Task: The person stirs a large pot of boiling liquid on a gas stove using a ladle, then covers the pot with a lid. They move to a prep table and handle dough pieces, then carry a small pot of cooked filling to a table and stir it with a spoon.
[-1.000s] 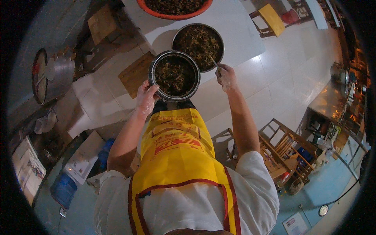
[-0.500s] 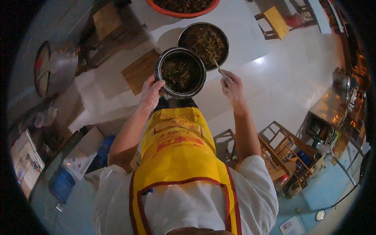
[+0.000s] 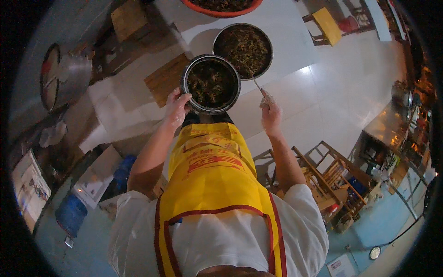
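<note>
My left hand (image 3: 176,110) grips the left rim of a round metal pot (image 3: 236,92), tipped toward me with dark, wet-looking chopped food (image 3: 211,83) in it. Against its far right side stands a wider metal bowl (image 3: 269,64) of greenish-brown chopped food (image 3: 242,50). My right hand (image 3: 271,112), whitish residue on its fingers, is closed round a thin-handled utensil (image 3: 258,85). That handle slants up to the bowl's near rim; its far end lies among the food there, so its kind cannot be told.
An orange-red basin (image 3: 221,14) with more dark food is at the far edge. A brown board (image 3: 166,79) lies left of the pot. Wooden chairs (image 3: 318,177) stand to my right, a yellow-topped stool (image 3: 327,26) far right, and a large metal pot (image 3: 74,76) far left.
My right hand has drawn back toward me, with more of the utensil's handle showing. The food in the held pot lies differently, in more scattered clumps. My left hand keeps its hold.
</note>
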`<state>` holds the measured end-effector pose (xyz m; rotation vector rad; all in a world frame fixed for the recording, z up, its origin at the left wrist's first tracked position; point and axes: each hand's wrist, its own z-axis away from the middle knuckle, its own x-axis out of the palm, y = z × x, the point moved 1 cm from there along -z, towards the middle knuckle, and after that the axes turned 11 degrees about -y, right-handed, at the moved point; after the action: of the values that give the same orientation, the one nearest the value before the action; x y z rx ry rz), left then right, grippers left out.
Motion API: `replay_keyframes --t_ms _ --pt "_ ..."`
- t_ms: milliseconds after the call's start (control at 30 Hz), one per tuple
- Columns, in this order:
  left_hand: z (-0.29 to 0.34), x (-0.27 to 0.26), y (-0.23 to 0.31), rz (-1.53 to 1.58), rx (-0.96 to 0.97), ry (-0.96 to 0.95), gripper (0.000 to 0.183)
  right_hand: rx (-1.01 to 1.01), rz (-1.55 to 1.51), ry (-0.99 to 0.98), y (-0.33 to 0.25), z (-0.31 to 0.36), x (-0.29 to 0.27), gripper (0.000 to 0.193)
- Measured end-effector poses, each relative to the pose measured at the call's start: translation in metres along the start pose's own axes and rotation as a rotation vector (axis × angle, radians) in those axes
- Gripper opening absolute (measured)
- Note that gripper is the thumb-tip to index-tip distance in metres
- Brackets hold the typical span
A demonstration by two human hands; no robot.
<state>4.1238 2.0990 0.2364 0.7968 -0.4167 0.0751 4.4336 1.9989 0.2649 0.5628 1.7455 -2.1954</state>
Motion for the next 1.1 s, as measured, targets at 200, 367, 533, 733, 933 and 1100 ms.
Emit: replay_keyframes --t_ms 200,367,533,733,933,1100 --pt "0.007 -0.021 -0.009 0.024 -0.012 0.157 0.024 0.101 0.139 -0.047 0.031 -0.002 0.012 0.038" --pt "0.010 -0.029 -0.010 0.084 -0.029 0.157 0.017 0.106 0.318 -0.045 0.059 -0.019 0.013 0.037" --pt "0.019 -0.027 0.001 0.029 0.025 0.137 0.013 0.159 0.044 0.063 0.070 -0.040 0.001 0.037" --pt "0.026 -0.019 0.008 0.067 0.042 0.117 0.012 -0.079 0.381 0.112 0.034 -0.063 -0.021 0.041" --pt "0.028 -0.020 0.010 0.062 0.033 0.113 0.011 -0.079 0.715 0.015 0.006 -0.103 -0.007 0.043" --pt "0.025 -0.027 0.004 0.111 0.064 0.145 0.012 -0.067 0.693 -0.019 0.028 -0.086 -0.037 0.037"
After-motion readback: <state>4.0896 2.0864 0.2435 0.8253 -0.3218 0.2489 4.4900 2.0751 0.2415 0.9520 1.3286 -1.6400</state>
